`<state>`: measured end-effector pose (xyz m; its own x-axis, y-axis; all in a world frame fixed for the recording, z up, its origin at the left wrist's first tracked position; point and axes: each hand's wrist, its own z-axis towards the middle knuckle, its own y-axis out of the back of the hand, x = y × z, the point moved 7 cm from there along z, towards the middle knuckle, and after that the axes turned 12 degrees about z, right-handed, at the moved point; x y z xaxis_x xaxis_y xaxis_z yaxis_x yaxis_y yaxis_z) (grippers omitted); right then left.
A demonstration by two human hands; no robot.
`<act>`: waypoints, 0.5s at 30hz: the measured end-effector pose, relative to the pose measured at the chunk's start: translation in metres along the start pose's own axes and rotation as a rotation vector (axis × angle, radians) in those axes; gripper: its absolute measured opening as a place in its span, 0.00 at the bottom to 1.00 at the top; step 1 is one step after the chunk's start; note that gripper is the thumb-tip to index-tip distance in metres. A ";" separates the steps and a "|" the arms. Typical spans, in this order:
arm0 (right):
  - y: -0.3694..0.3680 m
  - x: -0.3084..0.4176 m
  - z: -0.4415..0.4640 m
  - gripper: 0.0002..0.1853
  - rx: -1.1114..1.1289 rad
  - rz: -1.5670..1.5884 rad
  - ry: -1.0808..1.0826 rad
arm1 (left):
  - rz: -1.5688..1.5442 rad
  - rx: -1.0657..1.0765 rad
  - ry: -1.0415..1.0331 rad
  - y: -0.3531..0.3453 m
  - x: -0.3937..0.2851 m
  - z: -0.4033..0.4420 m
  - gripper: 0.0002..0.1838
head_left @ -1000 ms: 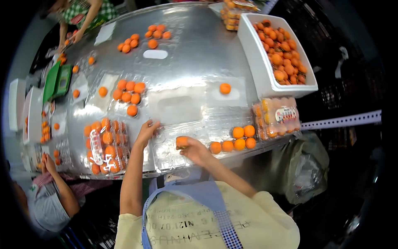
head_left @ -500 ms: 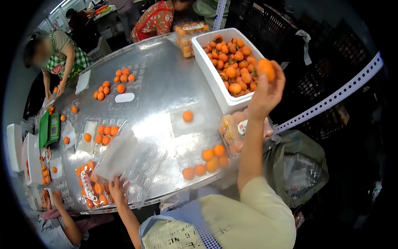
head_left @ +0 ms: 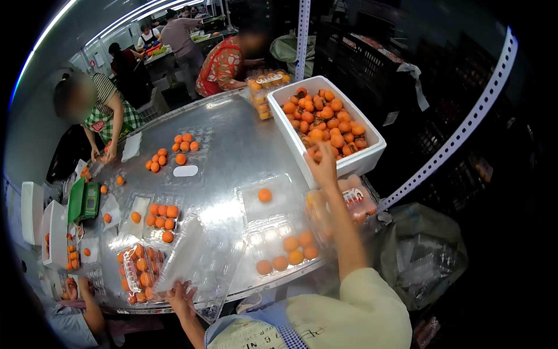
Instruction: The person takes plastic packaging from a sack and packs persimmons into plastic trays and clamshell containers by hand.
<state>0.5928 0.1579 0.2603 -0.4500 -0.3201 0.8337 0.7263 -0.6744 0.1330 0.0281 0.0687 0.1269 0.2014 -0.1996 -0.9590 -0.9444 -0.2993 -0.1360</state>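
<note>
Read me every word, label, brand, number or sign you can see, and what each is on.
No complete word reads clearly.
Shirt: dark letters, creased and partly cut off.
Left filled pack's label: too small.
Right filled pack's label: too blurred.
Far pack's label: too small.
Green apron's red patch: too small.

Right arm (head_left: 347, 238) outstretched, right fingers (head_left: 317, 153) bent; left forearm (head_left: 193, 327) low, left fingers (head_left: 176, 292) half-curled.

A green scale (head_left: 90, 200) stands at left; a person in patterned red (head_left: 224, 67) bends farther back, near a white perforated post (head_left: 303, 41); an olive bag (head_left: 407, 224) slumps at lower right
</note>
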 end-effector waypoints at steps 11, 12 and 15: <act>-0.052 0.068 -0.324 0.38 0.407 1.192 -0.908 | 0.381 0.426 -0.656 -0.125 -0.047 -0.054 0.21; -0.045 0.073 -0.334 0.36 0.288 1.195 -0.933 | 0.437 0.481 -0.697 -0.132 -0.044 -0.065 0.23; -0.016 0.087 -0.358 0.30 -0.104 1.241 -0.968 | 0.619 0.649 -0.882 -0.146 -0.033 -0.100 0.27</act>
<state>0.3560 -0.0975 0.1387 0.8937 -0.1833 0.4095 0.3198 -0.3797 -0.8680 0.1851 0.0260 0.2029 -0.3256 0.6229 -0.7113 -0.8225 0.1845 0.5380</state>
